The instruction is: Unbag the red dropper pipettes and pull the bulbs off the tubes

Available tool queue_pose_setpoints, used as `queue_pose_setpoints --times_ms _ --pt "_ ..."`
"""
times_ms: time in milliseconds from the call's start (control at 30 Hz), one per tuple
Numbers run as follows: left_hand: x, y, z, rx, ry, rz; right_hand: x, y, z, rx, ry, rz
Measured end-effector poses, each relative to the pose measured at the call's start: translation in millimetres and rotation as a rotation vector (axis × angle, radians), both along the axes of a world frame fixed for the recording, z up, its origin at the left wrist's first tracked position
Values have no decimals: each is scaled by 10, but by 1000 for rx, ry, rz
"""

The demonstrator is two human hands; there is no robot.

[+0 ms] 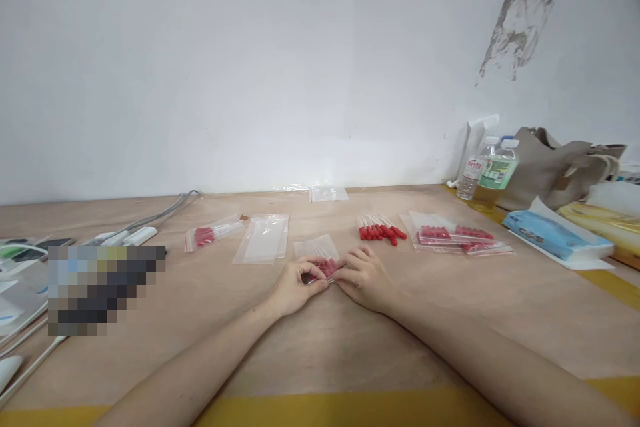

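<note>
Between my hands lies a clear zip bag holding several red-tipped white sticks. My left hand pinches the near edge of this bag from the left. From the right, my right hand grips the same edge, fingertips close to the left thumb. The fingers partly hide the red tips. Just beyond my right hand is a loose pile of red-tipped sticks. Flat empty zip bags lie to the left of the held bag.
A filled bag lies at left, more filled bags at right. Farther right stand two bottles, a tissue pack and a grey-beige bag. Cables and a pixelated object occupy the left side.
</note>
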State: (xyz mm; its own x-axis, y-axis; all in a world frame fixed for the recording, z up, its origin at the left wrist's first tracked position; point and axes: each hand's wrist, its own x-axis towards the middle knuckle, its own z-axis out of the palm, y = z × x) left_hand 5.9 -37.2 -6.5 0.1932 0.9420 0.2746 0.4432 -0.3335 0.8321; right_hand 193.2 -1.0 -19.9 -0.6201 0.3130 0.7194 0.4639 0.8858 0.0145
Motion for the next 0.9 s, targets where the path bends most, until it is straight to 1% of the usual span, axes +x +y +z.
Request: queue_pose_setpoints --times_ms 100,167,300,400,467,567,633,700,733,800,833,900 --pt "3 -4 2 -2 3 -10 -42 0 -2 38 -16 7" --pt "10 -10 -2 26 30 -6 -55 -6 4 58 -19 16" --pt "47 -44 7 167 139 -27 -56 -27 27 103 -12 45" --pt "77 -75 21 231 154 -48 -71 -54 44 72 -19 58" --pt "85 -82 19 231 146 -16 -99 -82 52 45 -33 56" --pt "68 -62 0 226 130 118 -136 -132 58 10 -49 68" --pt "35 -40 -9 225 97 210 -122 -160 64 -94 -27 110" --pt "-16 -21 -8 204 70 227 -57 -172 84 -275 -12 204" --pt "-48 -14 -2 187 71 200 -6 -170 99 -366 -10 257" --pt "-119 -10 18 159 126 86 112 -149 136 -507 -18 333" --pt "-153 -13 31 161 175 24 168 -130 152 -551 -15 343" --pt "-211 -30 60 187 298 -102 250 -79 167 -596 25 301"
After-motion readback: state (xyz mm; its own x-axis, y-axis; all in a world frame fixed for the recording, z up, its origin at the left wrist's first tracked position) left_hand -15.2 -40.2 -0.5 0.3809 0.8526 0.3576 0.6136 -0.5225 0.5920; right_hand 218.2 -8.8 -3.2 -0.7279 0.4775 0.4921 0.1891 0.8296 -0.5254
